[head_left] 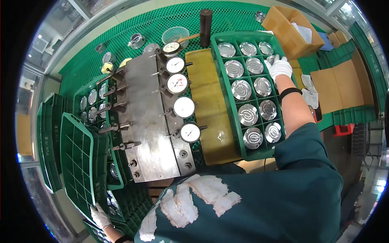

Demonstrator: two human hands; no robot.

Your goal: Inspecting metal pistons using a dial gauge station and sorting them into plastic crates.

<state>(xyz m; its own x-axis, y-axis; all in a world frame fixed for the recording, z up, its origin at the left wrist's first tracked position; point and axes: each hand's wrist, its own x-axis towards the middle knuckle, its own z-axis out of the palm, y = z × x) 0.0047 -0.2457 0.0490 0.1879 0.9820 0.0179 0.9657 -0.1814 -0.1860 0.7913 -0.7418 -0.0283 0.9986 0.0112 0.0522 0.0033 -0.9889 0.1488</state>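
Glossy metal discs (241, 90), smooth plastic crate (259, 154)

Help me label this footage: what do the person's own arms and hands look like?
The left hand and right hand each wear a white glove. A black band circles the right wrist, another the left forearm. The right sleeve is dark green, ending near the elbow; the left sleeve is unclear.

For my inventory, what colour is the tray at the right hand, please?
The tray is green; head view.

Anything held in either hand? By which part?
Left hand: tilted green tray, by its near end. Right hand: at a metal piece in the filled tray; grip unclear.
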